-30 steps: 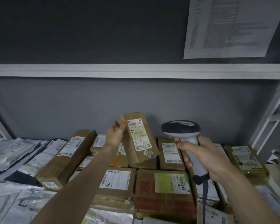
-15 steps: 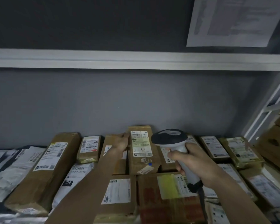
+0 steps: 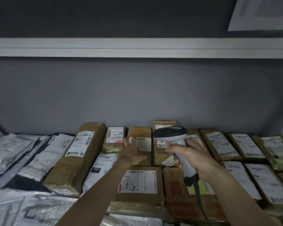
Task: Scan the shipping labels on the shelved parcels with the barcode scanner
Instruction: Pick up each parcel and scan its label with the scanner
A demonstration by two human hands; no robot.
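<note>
1. The right hand [image 3: 195, 158] grips the handle of the barcode scanner [image 3: 176, 144], whose dark head points toward the back row of brown parcels on the shelf [image 3: 137, 48]. The left hand [image 3: 132, 153] lies with fingers spread and fairly straight on a small brown parcel [image 3: 140, 141] in that back row, holding nothing.
2. The scanner head covers part of the label on the upright parcel [image 3: 164, 126] behind it, so a reading taken at this angle may catch the wrong barcode or none.
3. Labels sit close together: the white-labelled box [image 3: 114, 138] is just beside the left hand's parcel, and a stray beam could register a neighbour twice while another is missed.
4. The left hand covers part of the label beneath it; unless it shifts, that code stays blocked.
5. The light is dim and several labels to the right look blurred, so a failed read seems likely.
6. The scanner's cable [image 3: 198, 195] hangs down over the front parcels and could snag or drag one.
</note>
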